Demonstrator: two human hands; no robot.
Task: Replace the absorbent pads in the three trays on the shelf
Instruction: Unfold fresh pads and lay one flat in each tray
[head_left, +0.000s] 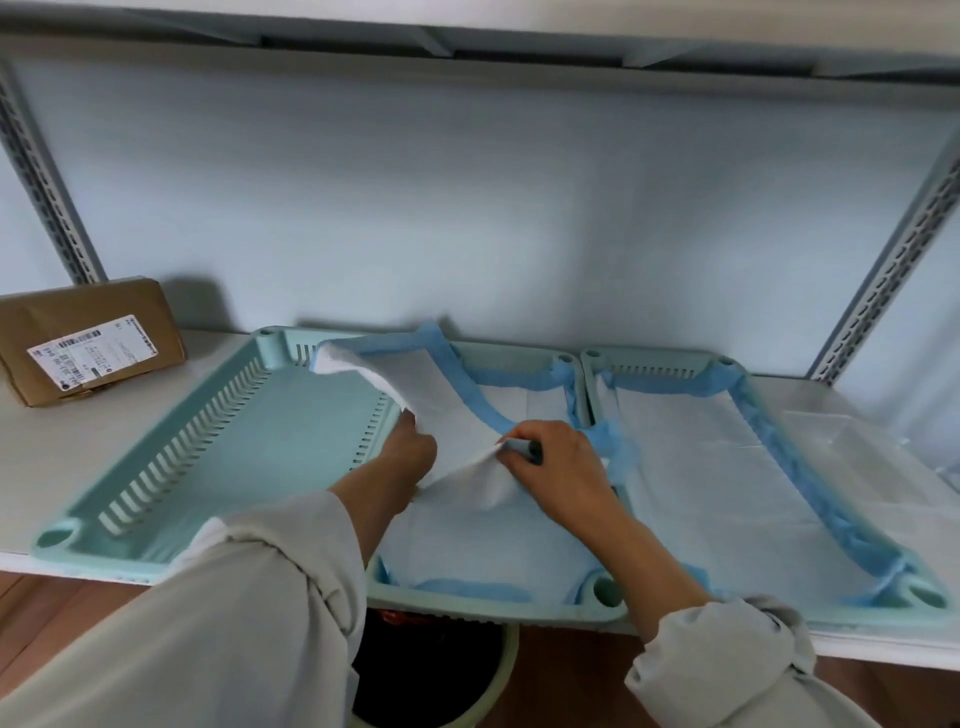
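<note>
Three pale green trays stand side by side on the white shelf. The left tray (171, 462) holds no pad. The middle tray (519, 605) holds a white pad (457, 405) with blue edging, partly lifted and bunched. My left hand (410, 449) grips the pad's raised left part above the tray's left wall. My right hand (550, 467) pinches a fold of the same pad near the tray's middle. The right tray (883, 613) holds a flat white pad (701, 467) with a blue border.
A brown cardboard parcel (88, 338) with a label lies at the shelf's back left. Clear plastic packaging (857, 452) lies right of the trays. A bin with a dark liner (431, 675) stands on the floor below the shelf. Slotted uprights (893, 260) flank the shelf.
</note>
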